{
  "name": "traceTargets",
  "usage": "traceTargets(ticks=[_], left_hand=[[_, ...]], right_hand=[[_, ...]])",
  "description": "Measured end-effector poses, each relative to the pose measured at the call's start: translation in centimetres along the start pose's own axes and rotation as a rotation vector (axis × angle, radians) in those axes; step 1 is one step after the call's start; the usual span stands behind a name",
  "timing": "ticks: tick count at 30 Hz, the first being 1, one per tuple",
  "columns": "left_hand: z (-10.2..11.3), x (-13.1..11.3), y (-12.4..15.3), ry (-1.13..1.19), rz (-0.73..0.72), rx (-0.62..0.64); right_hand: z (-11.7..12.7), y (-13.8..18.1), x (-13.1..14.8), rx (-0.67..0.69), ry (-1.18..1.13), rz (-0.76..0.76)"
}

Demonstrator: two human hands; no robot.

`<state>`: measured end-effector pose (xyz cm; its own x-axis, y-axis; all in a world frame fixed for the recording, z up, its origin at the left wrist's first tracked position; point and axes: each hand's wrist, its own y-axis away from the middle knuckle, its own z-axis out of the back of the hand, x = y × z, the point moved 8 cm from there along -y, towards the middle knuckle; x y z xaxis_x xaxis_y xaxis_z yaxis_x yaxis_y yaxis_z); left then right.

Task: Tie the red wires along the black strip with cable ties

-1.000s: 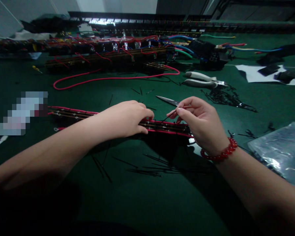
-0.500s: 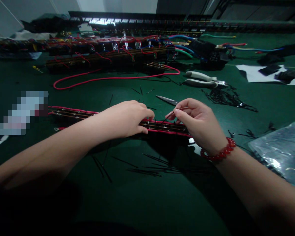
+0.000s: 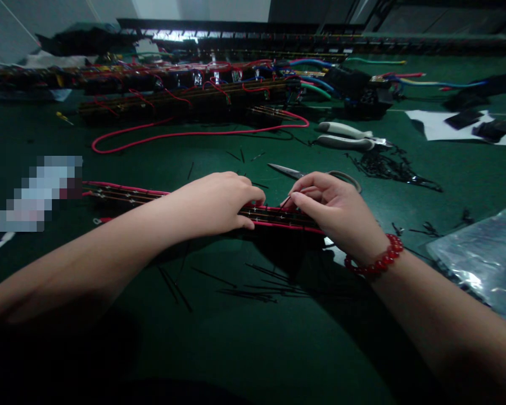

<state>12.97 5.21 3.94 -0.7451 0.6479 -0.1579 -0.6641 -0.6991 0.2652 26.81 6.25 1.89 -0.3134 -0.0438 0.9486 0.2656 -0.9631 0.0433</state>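
A long, narrow wired assembly (image 3: pixel 130 197), edged with red wires and lined with metal strips, lies across the green table. My left hand (image 3: pixel 223 199) rests over its middle, with thumb and fingers gripping its two sides. Farther right, my right hand (image 3: pixel 326 205) pinches a thin black cable tie (image 3: pixel 285 202) between thumb and forefinger just above the assembly. The assembly's right end is hidden under that hand. Scissors (image 3: pixel 284 170) lie behind it, partly covered by my fingers.
Loose black cable ties (image 3: pixel 253 292) lie scattered in front. Grey-handled pliers (image 3: pixel 348 138) sit behind, near a pile of black clippings (image 3: pixel 388 169). A clear plastic bag (image 3: pixel 484 259) is at right. Larger wired assemblies (image 3: pixel 185 95) and a looped red wire (image 3: pixel 194 135) fill the back.
My right hand has shifted slightly left and down with the cable tie, closer to the assembly, uncovering a scissors handle. My left hand has stayed in place.
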Motion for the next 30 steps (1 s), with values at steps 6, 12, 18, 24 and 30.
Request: traceTargets(ticks=[6, 12, 18, 24, 30], left_hand=[[0.0, 0.0, 0.0, 0.0, -0.002, 0.002], [-0.1, 0.0, 0.0, -0.005, -0.004, 0.008], [0.0, -0.1, 0.2, 0.0, 0.001, -0.008], [0.1, -0.2, 0.2, 0.003, -0.015, -0.021], [0.1, -0.3, 0.1, -0.042, -0.03, -0.019]], right_hand=[[-0.1, 0.0, 0.1, 0.016, 0.091, 0.058], [-0.2, 0.1, 0.6, 0.021, 0.235, 0.112], [-0.3, 0.1, 1.1, 0.028, 0.335, 0.159], [-0.5, 0.1, 1.2, 0.046, 0.371, 0.189], [-0.8, 0.2, 1.3, 0.062, 0.403, 0.213]])
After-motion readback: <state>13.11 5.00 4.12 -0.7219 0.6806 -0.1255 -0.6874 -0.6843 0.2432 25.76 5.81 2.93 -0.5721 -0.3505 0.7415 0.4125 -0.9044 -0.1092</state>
